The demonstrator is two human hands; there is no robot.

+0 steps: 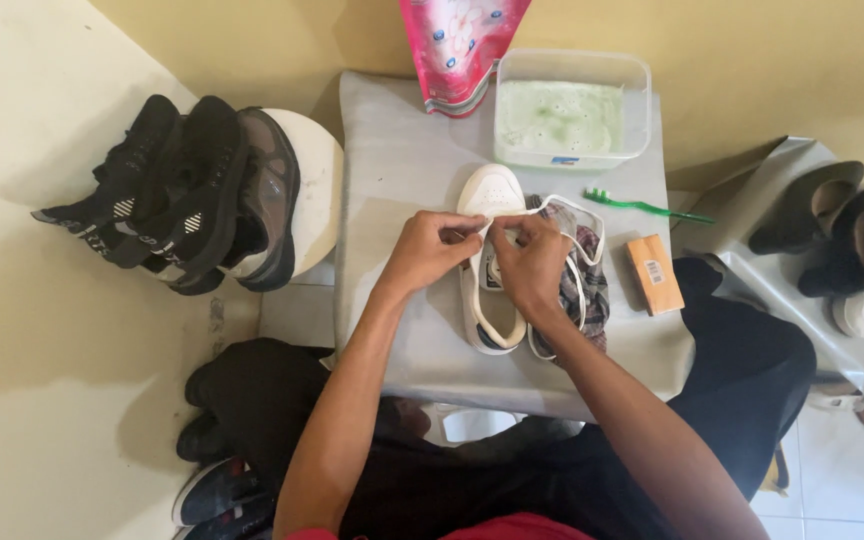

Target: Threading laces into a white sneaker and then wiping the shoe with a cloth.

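Observation:
A white sneaker lies toe-away on a grey table, partly on a dark patterned cloth. My left hand pinches a white shoelace over the shoe's tongue. My right hand rests on the shoe's middle, fingers closed on the same lace beside the left hand. The lace loops out to the right, over the cloth. The shoe's midsection is hidden under both hands.
A clear tub of soapy greenish water and a pink pouch stand at the table's far edge. A green toothbrush and a wooden brush block lie right. Black shoes sit on a round stool left; more shoes right.

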